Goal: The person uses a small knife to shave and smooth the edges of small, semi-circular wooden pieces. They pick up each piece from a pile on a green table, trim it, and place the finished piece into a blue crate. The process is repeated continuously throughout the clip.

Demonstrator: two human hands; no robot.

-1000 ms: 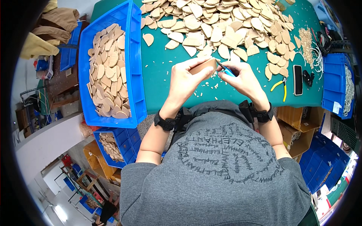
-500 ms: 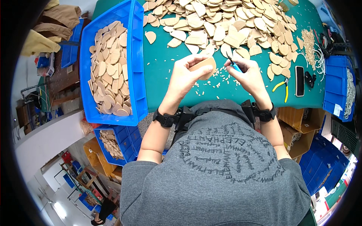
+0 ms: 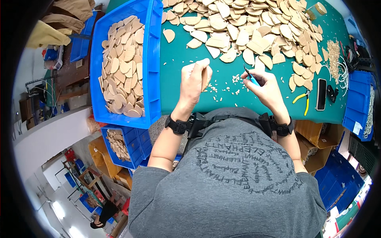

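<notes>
My left hand [image 3: 192, 84] is closed around a tan half-round piece [image 3: 206, 78], turned so that mostly its edge shows beside the palm. In my right hand [image 3: 263, 86] is a blue-handled tool with a thin dark tip [image 3: 253, 79]; its tip points up and left, apart from the piece. The exact kind of tool does not show. Between and below the hands, small tan scraps [image 3: 236, 79] lie scattered on the green tabletop [image 3: 174, 89]. Beyond them spreads a large heap of tan half-round pieces [image 3: 238, 29].
A blue bin [image 3: 152, 71] holding many similar pieces stands at the left. On the right lie yellow-handled pliers [image 3: 306, 104], a phone [image 3: 321, 94], a pile of scraps [image 3: 333, 59] and white cords [image 3: 344, 75]. A blue crate [image 3: 355, 107] stands at the right edge.
My left hand has turned, swinging the piece from its flat face to nearly edge-on, and the gap to my right hand is wider. The whole view has shifted slightly to the right.
</notes>
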